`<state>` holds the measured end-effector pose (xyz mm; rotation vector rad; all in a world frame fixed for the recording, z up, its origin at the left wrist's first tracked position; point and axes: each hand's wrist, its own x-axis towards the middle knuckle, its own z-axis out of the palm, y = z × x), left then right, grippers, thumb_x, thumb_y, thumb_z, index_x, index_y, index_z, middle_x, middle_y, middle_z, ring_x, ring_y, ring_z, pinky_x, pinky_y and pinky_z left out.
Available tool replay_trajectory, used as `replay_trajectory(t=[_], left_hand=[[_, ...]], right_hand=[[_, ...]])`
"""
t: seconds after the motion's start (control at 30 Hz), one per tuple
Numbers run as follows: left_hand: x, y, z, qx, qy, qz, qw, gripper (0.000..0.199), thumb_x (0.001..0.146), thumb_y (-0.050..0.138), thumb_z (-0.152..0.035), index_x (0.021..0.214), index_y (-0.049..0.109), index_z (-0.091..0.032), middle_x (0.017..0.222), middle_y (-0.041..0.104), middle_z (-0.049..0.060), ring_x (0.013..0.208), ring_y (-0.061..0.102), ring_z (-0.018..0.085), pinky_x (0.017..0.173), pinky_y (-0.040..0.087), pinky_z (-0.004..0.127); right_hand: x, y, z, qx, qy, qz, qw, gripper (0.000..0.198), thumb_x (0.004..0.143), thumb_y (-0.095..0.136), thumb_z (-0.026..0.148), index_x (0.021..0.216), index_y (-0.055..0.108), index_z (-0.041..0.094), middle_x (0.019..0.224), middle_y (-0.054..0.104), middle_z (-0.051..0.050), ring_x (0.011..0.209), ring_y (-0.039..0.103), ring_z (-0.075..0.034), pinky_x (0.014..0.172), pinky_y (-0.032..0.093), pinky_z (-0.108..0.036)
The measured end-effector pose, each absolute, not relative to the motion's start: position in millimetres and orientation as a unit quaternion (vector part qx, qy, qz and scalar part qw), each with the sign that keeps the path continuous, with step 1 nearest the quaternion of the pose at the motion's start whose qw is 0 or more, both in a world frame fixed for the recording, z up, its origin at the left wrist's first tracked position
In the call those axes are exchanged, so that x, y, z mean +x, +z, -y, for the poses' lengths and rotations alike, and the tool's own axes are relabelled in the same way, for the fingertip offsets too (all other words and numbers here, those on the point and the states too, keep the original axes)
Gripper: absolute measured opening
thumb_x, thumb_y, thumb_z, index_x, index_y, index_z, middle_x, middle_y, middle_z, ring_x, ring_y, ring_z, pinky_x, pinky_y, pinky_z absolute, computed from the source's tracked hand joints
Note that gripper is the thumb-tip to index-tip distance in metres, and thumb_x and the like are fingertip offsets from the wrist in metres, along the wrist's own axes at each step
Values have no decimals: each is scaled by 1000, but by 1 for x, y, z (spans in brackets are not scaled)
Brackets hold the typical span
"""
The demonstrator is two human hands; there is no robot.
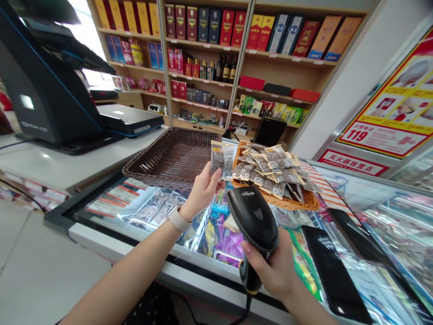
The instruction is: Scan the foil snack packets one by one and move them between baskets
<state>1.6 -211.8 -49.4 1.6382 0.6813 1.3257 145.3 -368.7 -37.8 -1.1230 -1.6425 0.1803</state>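
Observation:
My left hand (209, 179) pinches a small clear packet (222, 159) with dark contents and tan edges, held up between two baskets. In my right hand (275, 264) is a black handheld barcode scanner (253, 219), its head tilted up toward the packet and its cable hanging below. A dark brown wicker basket (149, 162) stands on the glass top to the left, its visible inside bare. Right of the packet, a lighter orange-brown wicker basket (309, 201) carries a heap of similar packets (270, 164).
Two black phone-like slabs (333, 271) lie on the glass-topped freezer at right; colourful packages show through the glass. A black checkout machine (54, 85) with a flat scale (130, 118) stands on the left counter. Shelves of boxes (206, 25) line the back.

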Motion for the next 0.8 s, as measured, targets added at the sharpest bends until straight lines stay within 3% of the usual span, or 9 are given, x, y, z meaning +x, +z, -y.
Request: replay_trajectory(t=[0.27,0.5,0.8], left_hand=[[1,-48,213,667,538,-269,440,36,98,50,-56,101,49,-20,63,57,-1,48,47,10,47,36,23],[2,-45,216,645,541,-288,457,34,94,57,-55,95,50,-22,64,56,0,53,52,13,48,37,25],[2,-48,214,653,542,-277,451,36,95,54,-58,94,48,-22,62,54,-2,49,48,11,48,38,25]], right_hand=[[146,-41,369,-461,124,688,546,25,83,68,26,66,50,22,51,55,6,42,46,-10,42,36,-20],[145,-40,366,-464,122,682,552,25,83,68,26,65,52,22,51,56,6,42,49,-11,41,37,-20],[147,-41,365,-484,122,677,541,26,85,68,29,65,52,22,51,55,5,43,49,-11,42,38,-20]])
